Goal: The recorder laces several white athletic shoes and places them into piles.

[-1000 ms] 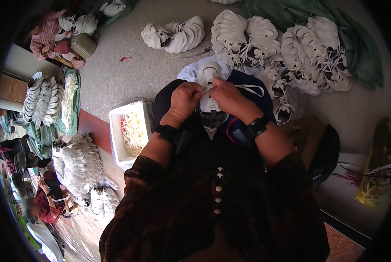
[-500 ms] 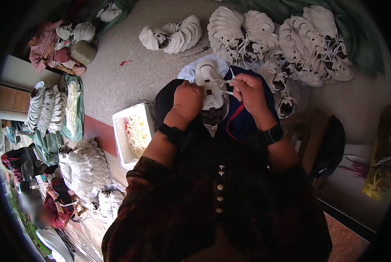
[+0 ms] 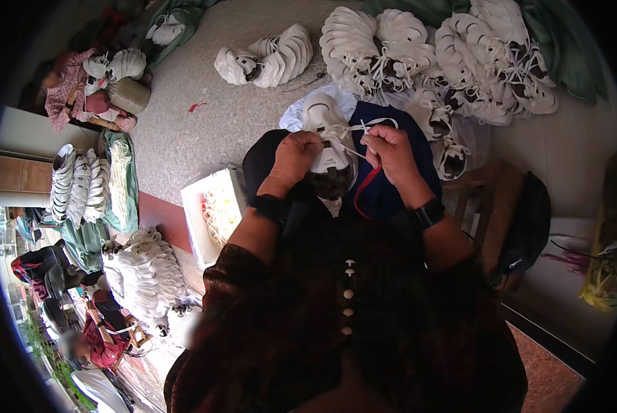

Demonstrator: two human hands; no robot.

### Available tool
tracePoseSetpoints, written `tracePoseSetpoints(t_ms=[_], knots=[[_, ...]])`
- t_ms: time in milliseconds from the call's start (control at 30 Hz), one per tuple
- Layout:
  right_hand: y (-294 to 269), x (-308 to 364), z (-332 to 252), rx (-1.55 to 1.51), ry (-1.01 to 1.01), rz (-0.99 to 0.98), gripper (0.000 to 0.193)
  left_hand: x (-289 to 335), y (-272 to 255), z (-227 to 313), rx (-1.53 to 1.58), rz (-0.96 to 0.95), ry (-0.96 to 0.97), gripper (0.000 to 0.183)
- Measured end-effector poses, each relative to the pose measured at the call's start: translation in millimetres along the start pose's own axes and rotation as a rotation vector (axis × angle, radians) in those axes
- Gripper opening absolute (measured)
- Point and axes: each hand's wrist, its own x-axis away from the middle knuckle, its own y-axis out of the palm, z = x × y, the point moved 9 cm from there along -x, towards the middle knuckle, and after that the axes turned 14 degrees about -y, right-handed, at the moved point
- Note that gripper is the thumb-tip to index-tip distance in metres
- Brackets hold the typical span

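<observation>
head view: left hand (image 3: 296, 157) closed on the white shoe (image 3: 327, 138) over the lap; right hand (image 3: 389, 153) pinches its white lace (image 3: 363, 127). shoe piles (image 3: 432, 55) crowd ahead, white box (image 3: 212, 213) at the left knee.

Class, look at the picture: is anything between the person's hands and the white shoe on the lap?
Nothing visible. The left hand grips the white shoe directly, and the right hand pinches its white lace just beside it.
</observation>
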Motion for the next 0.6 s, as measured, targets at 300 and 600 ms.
tracePoseSetpoints(t_ms=[300, 600], knots=[[-9, 5, 14, -0.001, 0.032, 0.018, 0.009, 16, -16, 7, 0.006, 0.155, 0.179, 0.004], [-7, 6, 14, 0.037, 0.052, -0.014, 0.009, 31, -6, 47, -0.481, 0.326, 0.453, 0.003]])
